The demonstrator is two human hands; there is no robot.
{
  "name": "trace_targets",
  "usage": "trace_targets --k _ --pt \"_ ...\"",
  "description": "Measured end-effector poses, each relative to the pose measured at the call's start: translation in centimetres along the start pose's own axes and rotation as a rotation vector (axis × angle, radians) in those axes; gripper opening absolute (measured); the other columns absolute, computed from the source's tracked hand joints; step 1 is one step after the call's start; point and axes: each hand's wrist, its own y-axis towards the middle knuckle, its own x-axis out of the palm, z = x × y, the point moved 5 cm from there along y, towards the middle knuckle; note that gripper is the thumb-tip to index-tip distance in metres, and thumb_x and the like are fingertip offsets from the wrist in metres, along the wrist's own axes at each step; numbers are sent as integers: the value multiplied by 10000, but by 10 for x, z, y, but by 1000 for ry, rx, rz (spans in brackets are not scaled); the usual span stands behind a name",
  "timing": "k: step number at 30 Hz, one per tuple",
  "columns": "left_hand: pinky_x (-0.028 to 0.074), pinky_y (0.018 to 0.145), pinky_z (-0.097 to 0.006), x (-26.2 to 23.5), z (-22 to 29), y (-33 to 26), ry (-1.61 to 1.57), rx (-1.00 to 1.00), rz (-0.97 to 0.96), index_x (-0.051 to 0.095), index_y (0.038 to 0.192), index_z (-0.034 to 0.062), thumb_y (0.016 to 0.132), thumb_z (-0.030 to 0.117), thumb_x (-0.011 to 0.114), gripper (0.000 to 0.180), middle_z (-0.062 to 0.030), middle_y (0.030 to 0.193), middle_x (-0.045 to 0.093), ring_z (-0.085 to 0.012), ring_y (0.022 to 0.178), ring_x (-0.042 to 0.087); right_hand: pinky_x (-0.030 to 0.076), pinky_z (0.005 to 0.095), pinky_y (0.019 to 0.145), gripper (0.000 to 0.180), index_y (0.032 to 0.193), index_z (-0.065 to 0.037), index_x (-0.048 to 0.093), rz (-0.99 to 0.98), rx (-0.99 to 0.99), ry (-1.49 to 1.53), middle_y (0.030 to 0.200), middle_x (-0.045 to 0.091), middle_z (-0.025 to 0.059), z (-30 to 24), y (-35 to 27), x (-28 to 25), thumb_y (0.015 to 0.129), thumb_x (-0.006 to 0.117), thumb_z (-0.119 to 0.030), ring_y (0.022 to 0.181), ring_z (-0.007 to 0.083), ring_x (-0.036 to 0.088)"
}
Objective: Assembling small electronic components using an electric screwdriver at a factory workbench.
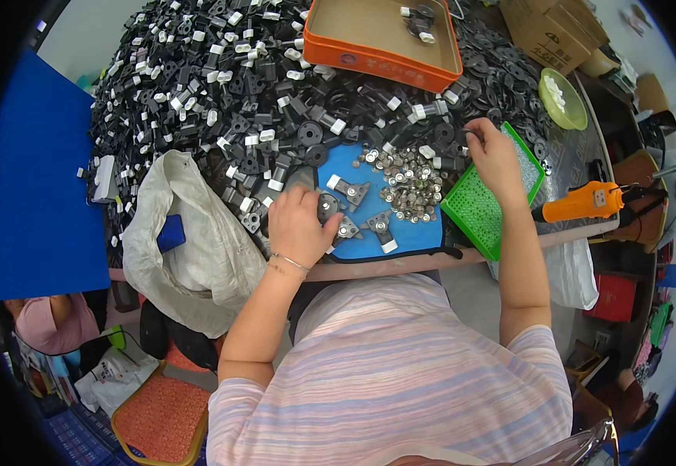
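Observation:
My left hand [295, 221] is curled over the near edge of the blue mat [346, 248], its fingers and thumb closed around a black plastic part with a round disc [328, 205]. Beside it on the mat lie several black brackets with white ends, one bracket [381, 231] standing apart to the right. A heap of small silvery round metal pieces [412, 185] covers the mat's right side. My right hand [498, 159] reaches over the green tray [474, 210], with thumb and forefinger pinched together beyond it. Whatever they hold is too small and dark to name.
Black parts with white ends [221, 85] are piled across the table's left and back. An orange box [381, 66] stands behind, with black discs [501, 74] beside it. At right are a yellow-green bowl [563, 99] and an orange-handled tool [582, 203]. A whitish sack [190, 248] hangs at left.

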Motion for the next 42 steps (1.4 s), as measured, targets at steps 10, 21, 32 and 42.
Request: trace_targets --k 10,21,32,42 --pt "465 750 -394 -1 -2 9 -9 -26 -117 637 934 19 635 220 739 374 -132 874 575 -312 840 570 469 324 595 134 932 -66 619 -77 38 72 794 617 116 -36 -17 -1 808 611 -114 654 225 604" --pt "469 784 -379 1 -9 14 -206 -42 -149 623 1012 -25 636 133 724 420 -161 908 570 -330 868 565 472 264 587 110 866 -66 673 -147 -172 148 799 561 60 -71 -37 12 761 652 -43 677 169 589" --pt "467 789 -365 5 -15 12 -316 -90 -231 598 1090 -9 671 69 686 435 -157 970 541 -325 900 553 504 329 612 81 750 -110 666 -177 -497 -48 765 606 39 -105 -72 66 675 699 -111 725 222 616" --pt "454 817 -358 4 -20 10 -335 -50 -160 598 1098 -12 673 76 675 441 -156 976 543 -323 925 537 510 317 694 132 759 -27 542 -323 -187 293 1178 561 129 -94 -54 81 720 659 -73 873 256 619"
